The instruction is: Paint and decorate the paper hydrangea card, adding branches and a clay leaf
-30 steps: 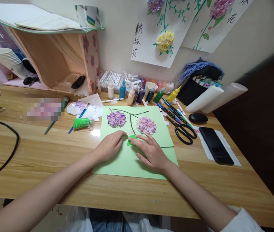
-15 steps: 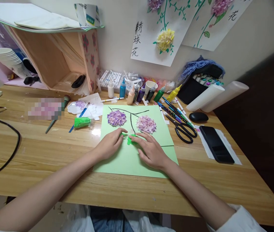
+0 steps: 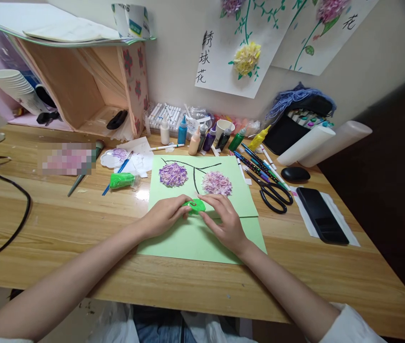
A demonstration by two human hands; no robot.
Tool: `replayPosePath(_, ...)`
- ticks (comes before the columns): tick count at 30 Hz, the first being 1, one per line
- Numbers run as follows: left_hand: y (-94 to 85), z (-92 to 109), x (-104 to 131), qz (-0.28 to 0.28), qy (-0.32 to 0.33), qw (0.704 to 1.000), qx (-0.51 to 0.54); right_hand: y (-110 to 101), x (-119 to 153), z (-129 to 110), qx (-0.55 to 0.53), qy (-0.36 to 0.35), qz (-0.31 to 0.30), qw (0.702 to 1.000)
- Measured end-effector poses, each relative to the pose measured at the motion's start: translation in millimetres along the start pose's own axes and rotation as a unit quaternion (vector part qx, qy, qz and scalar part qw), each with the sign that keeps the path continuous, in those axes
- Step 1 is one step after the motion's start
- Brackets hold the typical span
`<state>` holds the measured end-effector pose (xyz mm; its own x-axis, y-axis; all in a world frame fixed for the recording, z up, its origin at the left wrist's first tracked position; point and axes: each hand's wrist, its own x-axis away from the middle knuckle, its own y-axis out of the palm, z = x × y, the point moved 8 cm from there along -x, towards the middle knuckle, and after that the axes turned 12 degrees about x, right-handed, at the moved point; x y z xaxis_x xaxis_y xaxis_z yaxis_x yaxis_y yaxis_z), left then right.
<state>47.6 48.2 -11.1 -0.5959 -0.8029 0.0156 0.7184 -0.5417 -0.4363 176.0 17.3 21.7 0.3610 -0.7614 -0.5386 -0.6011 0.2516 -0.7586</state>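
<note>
A bright green piece of modelling clay [image 3: 197, 205], flattened and uneven, is between my two hands over the light green paper [image 3: 202, 243]. My left hand [image 3: 163, 215] pinches its left side with thumb and fingers. The curved fingers and thumb of my right hand [image 3: 227, 223] grip its right edge. Just above, the paper bears a purple flower [image 3: 173, 175] and a pinker flower [image 3: 217, 183], both with a raised, shredded texture. A drawn black stem [image 3: 194, 178] runs down between them towards the clay.
Left of the paper lies a bright green packet [image 3: 122, 180] beside blue brushes [image 3: 125, 162]. Black scissors [image 3: 273, 196], pens [image 3: 259, 164] and a phone [image 3: 322, 215] are on the right. Several paint bottles [image 3: 209, 138] stand behind the paper, before a box of markers [image 3: 166, 114].
The green clay, lower and partly covered before, now shows between both hands. My left fingers have closed on it, and my right thumb has come in to its edge.
</note>
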Motion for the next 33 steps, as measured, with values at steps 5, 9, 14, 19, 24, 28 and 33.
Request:
replayPosePath(5, 14.2, 7, -2, -0.03, 0.005, 0.995, 0.099, -2, 2, -13, -0.031, -0.01, 0.03, 0.999)
replayPosePath(9, 23.5, 13, -2, -0.061, -0.002, 0.986, 0.157, -8, 3, -16, -0.034, -0.017, 0.059, 0.998)
replayPosePath(14, 17.2, 16, -2, -0.04, 0.016, 0.992, 0.118, -10, 2, -12, -0.036, -0.007, 0.072, 0.997)
replayPosePath(19, 6.4, 19, -2, 0.019, 0.052, 0.998, 0.038, -11, 1, -7, -0.068, 0.013, 0.078, 0.995)
replayPosePath(24, -7.8, 14, -3, 0.09, 0.039, 0.992, 0.078, -7, 4, 12, -0.116, 0.095, 0.073, 0.986)
replayPosePath(28, -15.3, 6, -4, 0.121, 0.013, 0.99, 0.074, 2, 8, 29, -0.167, 0.175, 0.056, 0.969)
replayPosePath(33, -8.3, 8, -3, 0.089, 0.07, 0.994, 0.004, 6, 4, 28, -0.152, 0.17, 0.021, 0.973)
